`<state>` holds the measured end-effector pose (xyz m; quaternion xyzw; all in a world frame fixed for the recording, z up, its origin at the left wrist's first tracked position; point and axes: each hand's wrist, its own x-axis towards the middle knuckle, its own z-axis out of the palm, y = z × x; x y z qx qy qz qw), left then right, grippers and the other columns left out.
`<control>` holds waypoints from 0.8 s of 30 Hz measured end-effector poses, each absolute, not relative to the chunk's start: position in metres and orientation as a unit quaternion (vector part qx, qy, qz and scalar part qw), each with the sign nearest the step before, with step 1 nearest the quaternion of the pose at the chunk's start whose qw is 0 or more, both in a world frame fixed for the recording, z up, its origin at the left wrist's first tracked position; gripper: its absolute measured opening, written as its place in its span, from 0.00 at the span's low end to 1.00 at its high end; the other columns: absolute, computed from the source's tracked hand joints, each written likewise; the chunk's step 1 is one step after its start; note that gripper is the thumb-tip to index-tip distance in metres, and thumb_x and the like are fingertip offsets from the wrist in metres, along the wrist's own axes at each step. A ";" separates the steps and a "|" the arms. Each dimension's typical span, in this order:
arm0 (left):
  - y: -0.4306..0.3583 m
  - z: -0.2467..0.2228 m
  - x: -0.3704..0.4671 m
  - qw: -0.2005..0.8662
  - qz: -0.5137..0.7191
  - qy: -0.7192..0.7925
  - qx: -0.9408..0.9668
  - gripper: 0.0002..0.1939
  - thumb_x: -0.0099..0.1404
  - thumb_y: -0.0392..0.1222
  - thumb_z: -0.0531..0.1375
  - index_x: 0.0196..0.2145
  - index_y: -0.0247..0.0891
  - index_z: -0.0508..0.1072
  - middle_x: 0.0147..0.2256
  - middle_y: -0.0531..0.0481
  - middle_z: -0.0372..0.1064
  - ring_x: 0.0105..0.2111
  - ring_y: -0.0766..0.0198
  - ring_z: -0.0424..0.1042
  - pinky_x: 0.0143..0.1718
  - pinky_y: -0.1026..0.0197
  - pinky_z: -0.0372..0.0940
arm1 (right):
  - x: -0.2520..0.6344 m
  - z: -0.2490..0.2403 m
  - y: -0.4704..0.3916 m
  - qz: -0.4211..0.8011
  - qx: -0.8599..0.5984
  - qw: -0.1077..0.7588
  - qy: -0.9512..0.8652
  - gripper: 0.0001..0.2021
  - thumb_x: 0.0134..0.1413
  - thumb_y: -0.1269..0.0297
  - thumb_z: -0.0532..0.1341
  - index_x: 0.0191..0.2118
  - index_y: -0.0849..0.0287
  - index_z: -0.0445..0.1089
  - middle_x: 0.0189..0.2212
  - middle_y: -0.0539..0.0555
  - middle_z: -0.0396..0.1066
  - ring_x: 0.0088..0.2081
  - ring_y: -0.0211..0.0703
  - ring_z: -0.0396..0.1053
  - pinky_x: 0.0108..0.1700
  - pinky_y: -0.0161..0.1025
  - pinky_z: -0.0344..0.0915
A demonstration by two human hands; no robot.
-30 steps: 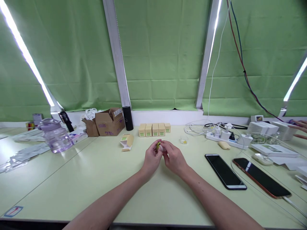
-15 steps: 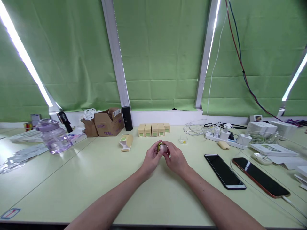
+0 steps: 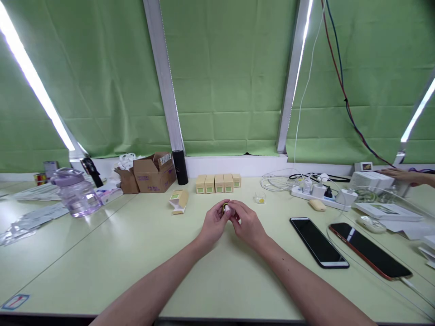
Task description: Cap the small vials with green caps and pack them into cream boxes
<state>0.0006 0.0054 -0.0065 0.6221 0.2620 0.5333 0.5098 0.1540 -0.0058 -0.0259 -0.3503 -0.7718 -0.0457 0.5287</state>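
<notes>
My left hand (image 3: 212, 224) and my right hand (image 3: 247, 224) meet over the middle of the pale green table (image 3: 142, 253). Between their fingertips they pinch a small round object (image 3: 227, 208), yellow-green on one side and pale on the other. Most of it is hidden by my fingers. Behind my hands stands a row of several small tan boxes with green labels (image 3: 218, 183). An open tan box (image 3: 179, 201) lies to the left, and a small clear piece with a yellow dot (image 3: 260, 198) lies to the right.
Two phones lie face up at the right, a dark phone (image 3: 318, 242) and a red-edged phone (image 3: 369, 256). A power strip with chargers and cables (image 3: 321, 192) lies behind them. Another person's hand (image 3: 404, 174) reaches over white boxes (image 3: 372, 181). Cardboard boxes (image 3: 152, 172), a black cylinder (image 3: 180, 167) and a purple water bottle (image 3: 76, 192) stand at the left.
My hands stay together on the small object, turning it slightly. The other person's hand at the far right left the view, then came back over the white boxes.
</notes>
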 end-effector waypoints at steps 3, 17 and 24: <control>0.006 -0.007 0.000 0.508 0.534 0.261 0.623 0.29 0.62 0.55 0.69 0.54 0.35 0.73 0.48 0.39 0.76 0.45 0.54 0.77 0.48 0.53 0.74 | 0.153 -0.026 -0.006 -0.049 -0.350 0.530 -0.771 0.20 0.63 0.77 0.55 0.58 0.56 0.68 0.53 0.62 0.74 0.52 0.52 0.76 0.48 0.49 0.79; 0.007 -0.007 0.001 0.512 0.540 0.258 0.616 0.28 0.61 0.55 0.70 0.53 0.35 0.73 0.48 0.39 0.76 0.44 0.56 0.76 0.47 0.54 0.74 | 0.151 -0.024 -0.005 -0.063 -0.354 0.532 -0.766 0.18 0.64 0.76 0.55 0.56 0.57 0.70 0.52 0.62 0.75 0.53 0.52 0.76 0.50 0.49 0.79; 0.007 -0.008 0.001 0.508 0.543 0.260 0.616 0.28 0.62 0.55 0.70 0.53 0.35 0.74 0.45 0.41 0.77 0.43 0.57 0.76 0.46 0.55 0.74 | 0.150 -0.022 -0.006 -0.081 -0.355 0.528 -0.767 0.17 0.64 0.76 0.55 0.55 0.58 0.70 0.51 0.63 0.76 0.51 0.52 0.77 0.49 0.49 0.79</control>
